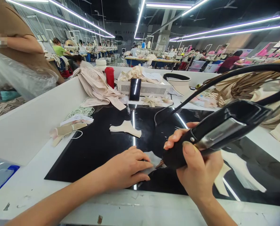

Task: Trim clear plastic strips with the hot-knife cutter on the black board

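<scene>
My right hand (pixel 198 169) is wrapped round a black corded hand tool (pixel 215 135), the thumb along its side. The tool's narrow metal tip (pixel 160 164) points down and left, at the edge of a small pale fabric piece (pixel 153 158). My left hand (pixel 132 164) lies with its fingers outstretched on that piece, partly covering it, close to the tip. Beyond my hands, a cream fabric piece (pixel 126 128) lies on the glossy black sheet (pixel 90 157). More cut pieces (pixel 242 171) rest to the right, partly behind my right forearm.
Fabric stacks (pixel 96 86), a red cup (pixel 110 77), a phone (pixel 135 89) and a vented white box (pixel 151 88) stand along the back. The tool's thick black cable (pixel 215 81) arches at right. A low white wall (pixel 36 122) edges the left; a person (pixel 19 40) stands beyond.
</scene>
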Demonstrator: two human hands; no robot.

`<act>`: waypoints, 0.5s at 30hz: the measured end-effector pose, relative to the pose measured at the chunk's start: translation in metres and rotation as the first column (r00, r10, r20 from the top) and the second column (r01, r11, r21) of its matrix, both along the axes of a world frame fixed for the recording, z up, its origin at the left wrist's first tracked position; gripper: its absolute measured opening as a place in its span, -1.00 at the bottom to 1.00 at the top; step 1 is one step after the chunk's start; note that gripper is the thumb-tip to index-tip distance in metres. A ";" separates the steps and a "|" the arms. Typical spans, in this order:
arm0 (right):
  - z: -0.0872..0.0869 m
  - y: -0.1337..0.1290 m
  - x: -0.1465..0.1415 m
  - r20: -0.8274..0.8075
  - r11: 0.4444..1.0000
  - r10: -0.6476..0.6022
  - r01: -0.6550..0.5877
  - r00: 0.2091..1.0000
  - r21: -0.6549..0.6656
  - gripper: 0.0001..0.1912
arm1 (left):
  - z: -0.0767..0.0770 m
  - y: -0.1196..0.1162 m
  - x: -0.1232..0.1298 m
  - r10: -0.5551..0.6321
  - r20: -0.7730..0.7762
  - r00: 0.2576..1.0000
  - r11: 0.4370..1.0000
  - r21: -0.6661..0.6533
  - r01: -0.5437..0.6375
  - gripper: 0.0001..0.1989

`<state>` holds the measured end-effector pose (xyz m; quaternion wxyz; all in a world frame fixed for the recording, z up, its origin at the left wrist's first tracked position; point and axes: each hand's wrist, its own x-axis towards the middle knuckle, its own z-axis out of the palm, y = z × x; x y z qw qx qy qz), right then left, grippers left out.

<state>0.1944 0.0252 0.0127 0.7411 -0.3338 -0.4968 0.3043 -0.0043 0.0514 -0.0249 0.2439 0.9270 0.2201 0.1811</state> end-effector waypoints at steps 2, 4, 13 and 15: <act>0.000 0.003 0.002 -0.001 1.000 -0.030 0.030 1.000 0.008 -0.64 | 0.001 0.000 0.000 0.027 0.007 1.000 1.000 0.001 -0.027 -0.71; 0.001 0.005 0.004 -0.020 0.999 -0.053 0.053 0.998 0.010 -0.64 | 0.001 0.001 -0.001 0.042 0.008 0.999 0.999 -0.019 -0.041 -0.70; 0.005 -0.012 -0.003 -0.079 0.999 0.032 -0.034 0.996 -0.024 -0.62 | 0.004 -0.001 0.002 0.011 -0.072 0.997 0.985 -0.171 -0.023 -0.54; 0.004 -0.016 -0.005 -0.072 0.998 0.052 -0.054 0.996 -0.035 -0.62 | 0.006 -0.002 0.002 0.019 -0.070 0.997 0.985 -0.172 -0.031 -0.53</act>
